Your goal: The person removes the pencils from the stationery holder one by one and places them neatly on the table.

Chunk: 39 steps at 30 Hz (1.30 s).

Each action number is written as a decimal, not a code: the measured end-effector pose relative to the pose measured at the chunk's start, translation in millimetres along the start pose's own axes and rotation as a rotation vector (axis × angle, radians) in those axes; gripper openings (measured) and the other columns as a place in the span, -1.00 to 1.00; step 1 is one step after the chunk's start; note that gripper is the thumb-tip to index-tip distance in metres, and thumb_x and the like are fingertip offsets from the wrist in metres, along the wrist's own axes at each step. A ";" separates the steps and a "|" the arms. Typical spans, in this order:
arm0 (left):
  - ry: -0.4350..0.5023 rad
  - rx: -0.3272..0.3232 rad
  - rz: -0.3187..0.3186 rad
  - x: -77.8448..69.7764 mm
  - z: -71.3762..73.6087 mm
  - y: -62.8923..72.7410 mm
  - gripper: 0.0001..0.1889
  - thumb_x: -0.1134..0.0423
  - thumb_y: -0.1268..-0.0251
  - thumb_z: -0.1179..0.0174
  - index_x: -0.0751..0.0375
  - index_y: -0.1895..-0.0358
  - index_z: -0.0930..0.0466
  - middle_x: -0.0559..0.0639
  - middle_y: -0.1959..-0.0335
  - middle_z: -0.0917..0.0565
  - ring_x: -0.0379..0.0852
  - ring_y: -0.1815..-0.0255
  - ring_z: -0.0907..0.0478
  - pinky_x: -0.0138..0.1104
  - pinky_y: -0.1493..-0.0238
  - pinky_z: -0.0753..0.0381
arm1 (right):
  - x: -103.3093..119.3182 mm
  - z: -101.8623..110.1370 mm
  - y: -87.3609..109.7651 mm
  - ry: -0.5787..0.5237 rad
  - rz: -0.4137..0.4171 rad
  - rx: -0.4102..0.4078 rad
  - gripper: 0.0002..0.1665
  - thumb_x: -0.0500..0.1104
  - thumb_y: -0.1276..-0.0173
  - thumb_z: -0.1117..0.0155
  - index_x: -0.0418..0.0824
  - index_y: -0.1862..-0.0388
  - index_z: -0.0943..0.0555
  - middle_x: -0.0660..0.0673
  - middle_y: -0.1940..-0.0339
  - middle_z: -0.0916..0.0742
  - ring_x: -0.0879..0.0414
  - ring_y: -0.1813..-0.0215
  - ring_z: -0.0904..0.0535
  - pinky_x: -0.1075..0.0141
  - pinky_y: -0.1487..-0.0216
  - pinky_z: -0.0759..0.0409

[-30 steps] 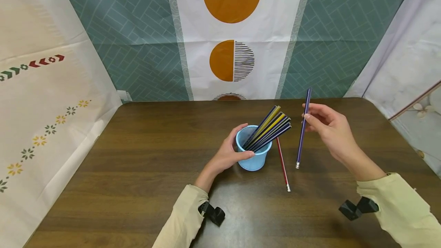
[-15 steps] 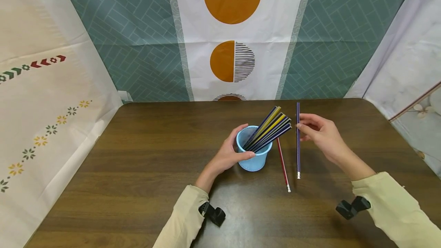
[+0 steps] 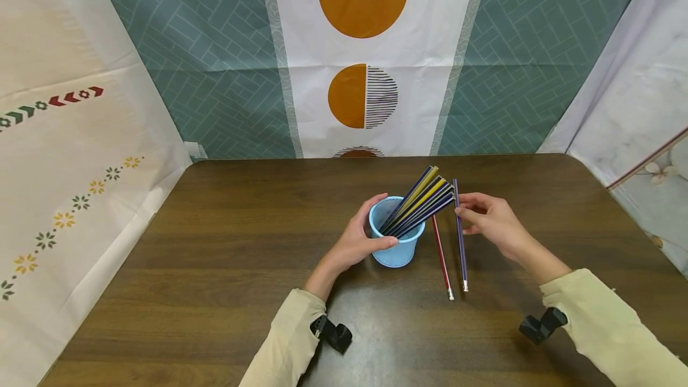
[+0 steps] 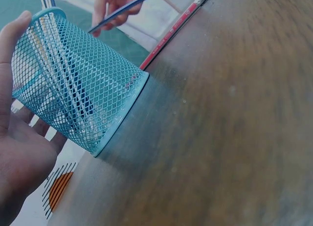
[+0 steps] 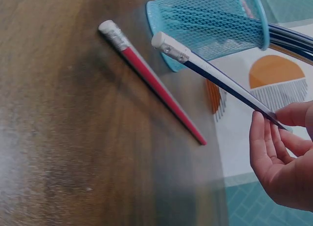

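Right hand (image 3: 494,223) pinches slim dark-blue pencil (image 3: 461,246), long axis near-far, eraser end near. Light-blue mesh cup (image 3: 396,254) is left of it, red pencil (image 3: 442,257) on brown desk (image 3: 242,255) between; left hand (image 3: 357,239), nearer cup, curls round cup's side.

R hand (image 3: 491,223) & blue pencil (image 3: 462,255) now lower, further L, nearer cup (image 3: 396,254)

Light-blue tapered mesh cup (image 4: 88,84) is looking like coated metal, rim (image 5: 265,25) smooth. Slim dark-blue painted pencil (image 5: 220,80) is shining slightly, crimped silvery metal ferrule (image 5: 176,51) gleaming, white eraser (image 5: 161,40) matt. Slim red painted pencil (image 5: 161,91) is looking smooth. Brown wood-grain tabletop (image 3: 242,243) is giving off soft sheen. Teal-and-white printed cloth (image 3: 215,46) is looking matt and creased; pale-yellow cloth sleeves (image 3: 591,309) are looking matt.
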<state>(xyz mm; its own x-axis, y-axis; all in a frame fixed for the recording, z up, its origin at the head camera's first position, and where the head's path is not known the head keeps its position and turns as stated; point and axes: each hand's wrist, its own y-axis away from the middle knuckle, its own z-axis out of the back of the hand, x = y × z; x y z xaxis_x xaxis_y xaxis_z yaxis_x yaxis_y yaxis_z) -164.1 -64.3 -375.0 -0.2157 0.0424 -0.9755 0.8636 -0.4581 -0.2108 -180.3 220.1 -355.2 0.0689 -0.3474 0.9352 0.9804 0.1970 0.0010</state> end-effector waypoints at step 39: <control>-0.028 -0.014 -0.020 19.2 2.2 -4.2 -0.12 0.33 -0.10 -0.40 0.22 -0.47 -0.10 0.19 -0.30 -0.34 0.06 -0.27 -0.30 -0.08 -0.28 -0.26 | -30.9 -22.5 -15.3 0.073 -0.217 0.053 -0.61 -0.33 -0.40 -0.12 -0.61 -0.08 -0.41 -0.22 0.28 -0.61 0.12 0.34 -0.52 0.29 0.35 -0.64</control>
<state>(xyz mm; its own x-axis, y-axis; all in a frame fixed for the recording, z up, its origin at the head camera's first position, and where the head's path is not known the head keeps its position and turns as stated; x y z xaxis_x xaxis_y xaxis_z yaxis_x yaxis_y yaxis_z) -172.9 -63.6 -392.7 -0.2460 0.0262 -0.9689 0.8650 -0.4451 -0.2317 -193.2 207.1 -392.1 -0.1274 -0.4515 0.8831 0.9627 0.1579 0.2196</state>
